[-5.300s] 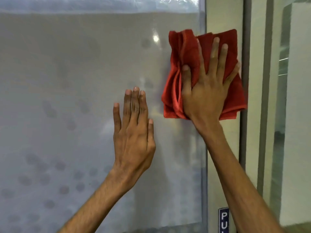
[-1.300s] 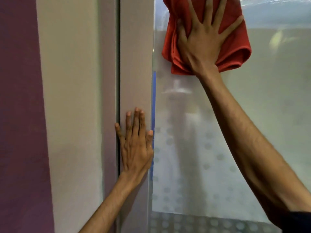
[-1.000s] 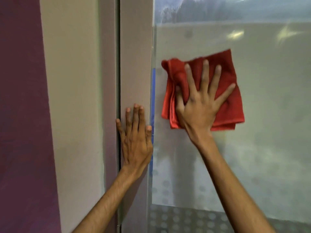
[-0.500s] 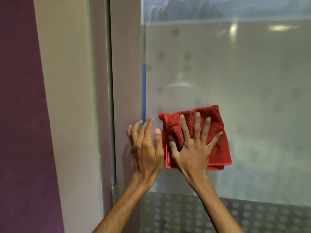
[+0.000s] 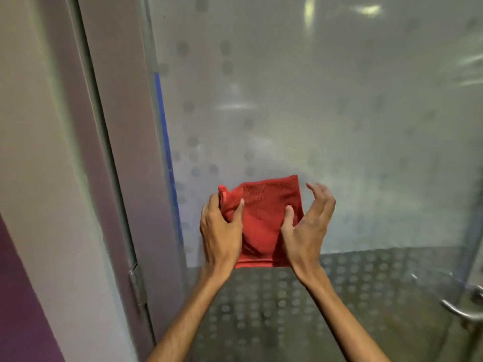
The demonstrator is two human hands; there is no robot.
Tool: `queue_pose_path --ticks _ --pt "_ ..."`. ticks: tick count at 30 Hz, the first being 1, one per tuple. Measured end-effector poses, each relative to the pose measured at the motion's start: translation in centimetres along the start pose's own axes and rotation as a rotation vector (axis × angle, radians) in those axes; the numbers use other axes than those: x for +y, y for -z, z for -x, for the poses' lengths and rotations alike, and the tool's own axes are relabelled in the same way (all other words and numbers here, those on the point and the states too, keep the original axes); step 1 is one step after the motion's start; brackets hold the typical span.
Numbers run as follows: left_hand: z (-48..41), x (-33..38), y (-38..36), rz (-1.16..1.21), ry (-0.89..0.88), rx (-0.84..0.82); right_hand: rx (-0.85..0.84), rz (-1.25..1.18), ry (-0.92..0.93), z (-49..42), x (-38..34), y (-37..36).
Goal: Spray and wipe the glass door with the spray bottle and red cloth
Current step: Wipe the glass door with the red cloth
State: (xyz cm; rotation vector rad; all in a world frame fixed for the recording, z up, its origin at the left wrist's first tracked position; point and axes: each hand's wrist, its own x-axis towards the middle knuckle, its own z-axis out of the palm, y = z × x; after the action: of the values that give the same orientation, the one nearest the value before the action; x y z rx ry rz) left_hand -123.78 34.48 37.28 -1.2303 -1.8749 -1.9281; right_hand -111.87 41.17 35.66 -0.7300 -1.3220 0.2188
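2 hands [image 5: 220,231] [image 5: 307,226] on red cloth [image 5: 264,218], nr door frame [image 5: 125,126].

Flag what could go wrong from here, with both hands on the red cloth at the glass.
The red cloth may drop: only the left hand has a grip on its bunched corner, while the right hand lays just a thumb on it, fingers off.
The glass door looks hazy right of the cloth; that patch might get missed.
A wide swipe could catch the door handle low right.
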Motion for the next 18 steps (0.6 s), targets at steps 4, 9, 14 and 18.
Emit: queue_pose_path --ticks 4,9,14,18 --pt "2.4 -0.7 -2.1 0.109 -0.062 -0.022 -0.008 0.142 -0.130 1.3 4.1 2.5" --pt "5.1 -1.0 -4.3 0.282 -0.071 -0.077 -0.136 0.138 -0.373 3.4 6.9 6.0" --pt "8.0 -1.4 -7.7 0.523 0.125 -0.241 -0.434 -0.263 -0.822 4.2 8.2 9.4" --pt "10.9 -0.7 -10.4 0.551 0.140 -0.342 -0.438 -0.391 -1.000 5.3 9.1 13.2"
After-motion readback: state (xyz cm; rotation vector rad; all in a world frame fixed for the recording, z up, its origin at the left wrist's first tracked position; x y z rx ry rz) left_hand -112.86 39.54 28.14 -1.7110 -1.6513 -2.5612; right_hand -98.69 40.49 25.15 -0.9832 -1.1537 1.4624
